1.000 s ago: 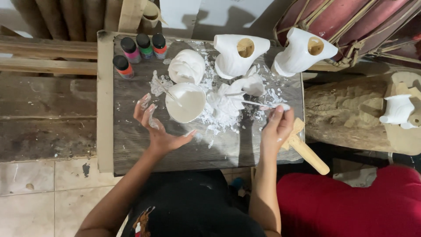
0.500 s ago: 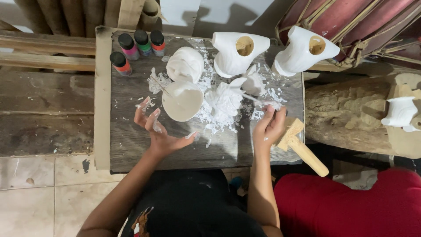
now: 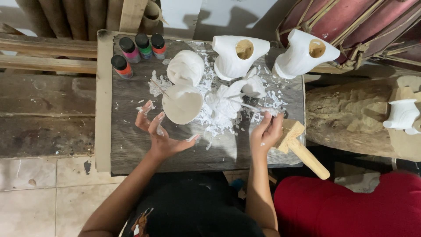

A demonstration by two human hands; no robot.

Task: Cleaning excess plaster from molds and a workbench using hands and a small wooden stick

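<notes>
the left hand is open, palm up, fingers spread and smeared with white paste, and holds nothing. just ahead of its fingertips stands a shallow bowl filled with white paste, close to the fingers but not touching them. a thin stick rests at the bowl's far-left edge.

the right hand is partly closed, fingertips pinched on the near end of a thin tool. the tool runs from the fingertips up and to the left, onto a small white moulded figure lying amid white crumbs. whether the tip touches the figure cannot be told.

just to the right of the right hand, a wooden mallet lies at the edge of the grey wooden board, its handle pointing off the board.

beyond both hands, at the far side of the board:
- a white rounded cast, just behind the bowl
- two white hollow vessels, each with a round opening
- four small paint bottles with dark caps, far-left of the left hand
</notes>
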